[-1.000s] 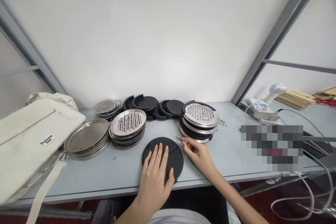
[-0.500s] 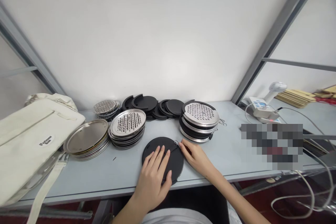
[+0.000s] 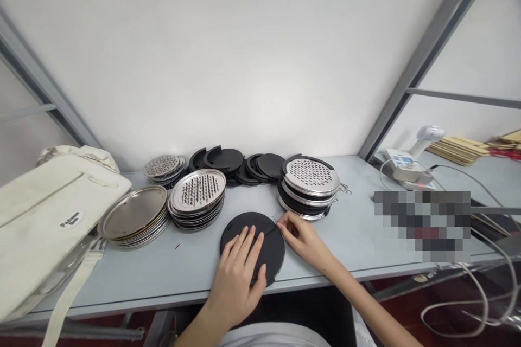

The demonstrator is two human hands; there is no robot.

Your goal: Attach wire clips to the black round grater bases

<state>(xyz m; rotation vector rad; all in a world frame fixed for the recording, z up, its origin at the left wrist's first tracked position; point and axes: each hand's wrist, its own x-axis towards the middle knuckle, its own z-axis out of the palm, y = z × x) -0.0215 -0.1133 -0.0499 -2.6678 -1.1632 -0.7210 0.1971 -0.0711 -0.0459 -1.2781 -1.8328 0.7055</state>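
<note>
A round black disc (image 3: 273,254) lies flat near the table's front edge, with a thin silvery rim showing at its side. My left hand (image 3: 239,271) rests on top of it, fingers outstretched and pressing flat. At the disc's right edge, my right hand (image 3: 302,237) has thumb and forefinger pinched on a small wire loop (image 3: 274,219), mostly covered by the fingertips. Behind that hand stands a stack of perforated metal grater discs (image 3: 311,176) with black holders between them. Wire loops (image 3: 345,188) stick out from its right side.
Left of centre are stacked grater plates (image 3: 198,191), plain metal plates (image 3: 136,214) and small perforated discs (image 3: 163,166). Black plastic parts (image 3: 223,160) lie along the wall. A cream bag (image 3: 52,211) takes up the left end. A scanner on a base (image 3: 409,165) and cables are at right.
My right fingertips have closed over the wire loop and turned slightly, so it shows less than before. My left hand and the black disc stay in place.
</note>
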